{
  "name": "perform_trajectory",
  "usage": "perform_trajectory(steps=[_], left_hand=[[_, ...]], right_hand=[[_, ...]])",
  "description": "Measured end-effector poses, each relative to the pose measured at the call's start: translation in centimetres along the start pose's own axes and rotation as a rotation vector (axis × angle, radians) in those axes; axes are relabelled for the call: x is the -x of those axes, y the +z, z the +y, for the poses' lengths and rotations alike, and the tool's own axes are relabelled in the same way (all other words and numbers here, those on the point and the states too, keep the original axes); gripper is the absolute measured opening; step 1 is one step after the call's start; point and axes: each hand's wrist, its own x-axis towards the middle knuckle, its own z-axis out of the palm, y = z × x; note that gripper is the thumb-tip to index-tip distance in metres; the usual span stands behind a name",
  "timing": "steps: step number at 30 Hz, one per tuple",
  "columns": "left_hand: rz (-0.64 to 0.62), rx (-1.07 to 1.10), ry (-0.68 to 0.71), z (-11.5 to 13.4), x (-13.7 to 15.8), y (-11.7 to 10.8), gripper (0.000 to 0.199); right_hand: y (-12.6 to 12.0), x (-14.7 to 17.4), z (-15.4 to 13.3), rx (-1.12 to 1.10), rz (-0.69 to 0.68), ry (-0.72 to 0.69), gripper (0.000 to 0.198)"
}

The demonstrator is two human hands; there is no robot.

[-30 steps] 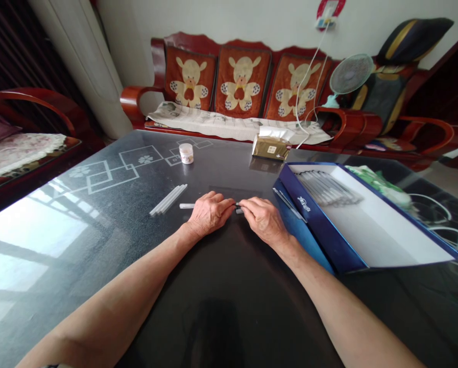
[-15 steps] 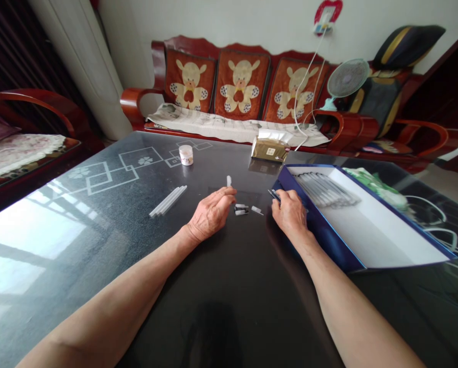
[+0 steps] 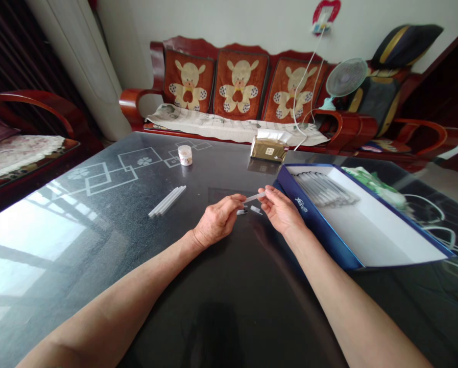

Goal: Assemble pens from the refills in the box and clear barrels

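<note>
White and slim, a pen barrel [image 3: 255, 197] bridges the 2 hands, just above small caps [image 3: 256, 209] on the dark table [image 3: 229, 266]. The left hand [image 3: 218, 217] pinches its left end, the right hand [image 3: 281, 208] its right. The step in hand seems to be fingertip work on this barrel; the next move likely calls for a light, steady grip, ends kept in line.

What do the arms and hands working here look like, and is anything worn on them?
They're a person's: the left hand and right hand are ungloved. Both forearms are bare, narrowing toward the wrists. No sleeves, watch, bracelet, cables or markings show.
</note>
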Motion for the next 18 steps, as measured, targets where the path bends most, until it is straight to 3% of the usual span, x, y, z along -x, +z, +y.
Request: perform_trajectory(steps=[3, 7, 14, 18], left_hand=[[-0.002, -0.253, -0.064, -1.3, 0.1, -0.3, 0.022], [-0.157, -0.522, -0.11, -1.7, -0.1, -0.8, 0.027], [-0.302, -0.516, -0.114, -0.9, -0.2, -0.7, 0.03], [-0.256, -0.531, -0.129, -0.9, -0.1, -0.5, 0.029]], right_hand=[[0.5, 0.6, 0.2, 0.006, -0.027, -0.075, 0.032], [1.9, 1.9, 0.9, 0.078, -0.133, -0.122, 0.035], [2.9, 3.1, 1.5, 0.079, -0.301, -0.099, 0.038], [2.9, 2.9, 1.6, 0.008, -0.233, -0.012, 0.034]])
